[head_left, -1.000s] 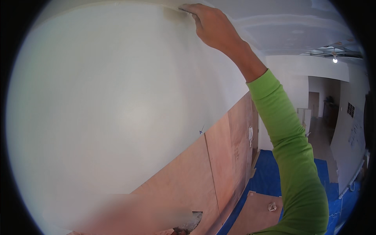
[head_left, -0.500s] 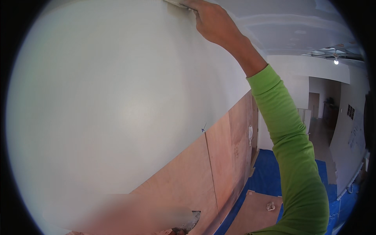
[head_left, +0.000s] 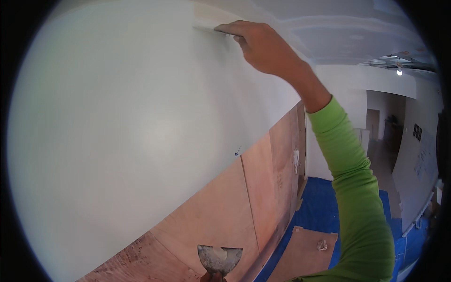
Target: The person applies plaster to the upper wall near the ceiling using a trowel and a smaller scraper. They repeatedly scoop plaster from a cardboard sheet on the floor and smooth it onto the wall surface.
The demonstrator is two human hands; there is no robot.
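High on the white wall (head_left: 141, 94), my right hand (head_left: 263, 47) grips a putty knife (head_left: 206, 28), its blade laid against the surface near the ceiling. A slightly beige strip of filler (head_left: 205, 11) shows just above that blade. At the bottom of the view my left hand (head_left: 213, 277) is closed round the handle of a second putty knife (head_left: 221, 258). Its wide, stained grey blade points up and carries a lump of pale filler (head_left: 220, 254). Only the fingers of my left hand show.
Pinkish-brown boards (head_left: 206, 207) cover the lower wall, and a white intercom handset (head_left: 296, 160) hangs farther along. Blue sheeting (head_left: 319, 202) lies on the floor with a brown board (head_left: 300, 254) and a crumpled scrap (head_left: 322, 245) on it. A doorway (head_left: 385, 122) opens at the far right.
My right hand and its putty knife have come down a little along the wall. The left putty knife has risen farther into view, and the blur low on the left is gone.
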